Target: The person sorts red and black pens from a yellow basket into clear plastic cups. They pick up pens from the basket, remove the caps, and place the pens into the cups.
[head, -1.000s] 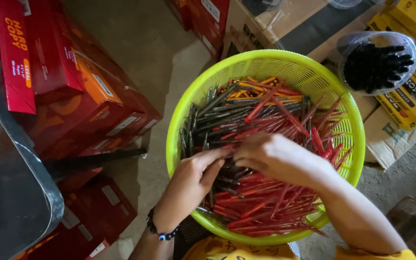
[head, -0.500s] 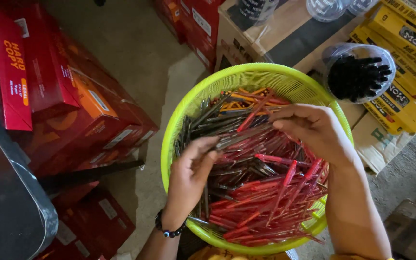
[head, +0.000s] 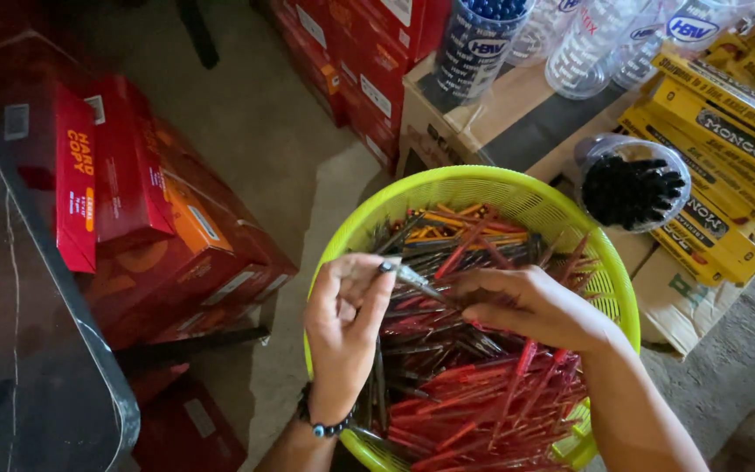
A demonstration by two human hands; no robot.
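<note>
**Two hands over a basket of pens**

On the far left is a dark counter (head: 19, 350) with pale lines like marble. Next to it are red boxes (head: 133, 218), stacked up on the floor (head: 264, 149).

In the middle is a round green basket (head: 482, 188). It is full of pens (head: 474, 393). Most of them are red, some are dark, and a few at the back are orange.

The left hand (head: 347, 328) is over the left side of the basket. It has a dark bead band on the wrist. Its fingers are curled shut on a dark pen (head: 408, 278), which sticks out to the right. The right hand (head: 530, 306) is just beside it, over the pile. Its fingers are bent and close together and touch the same pen. Red pens lie right under its palm.

To the right, just beside the basket, a clear jar (head: 631, 188) holds black pens. Yellow boxes (head: 718, 157) lie near it. At the top stand more clear jars (head: 587, 48).
</note>
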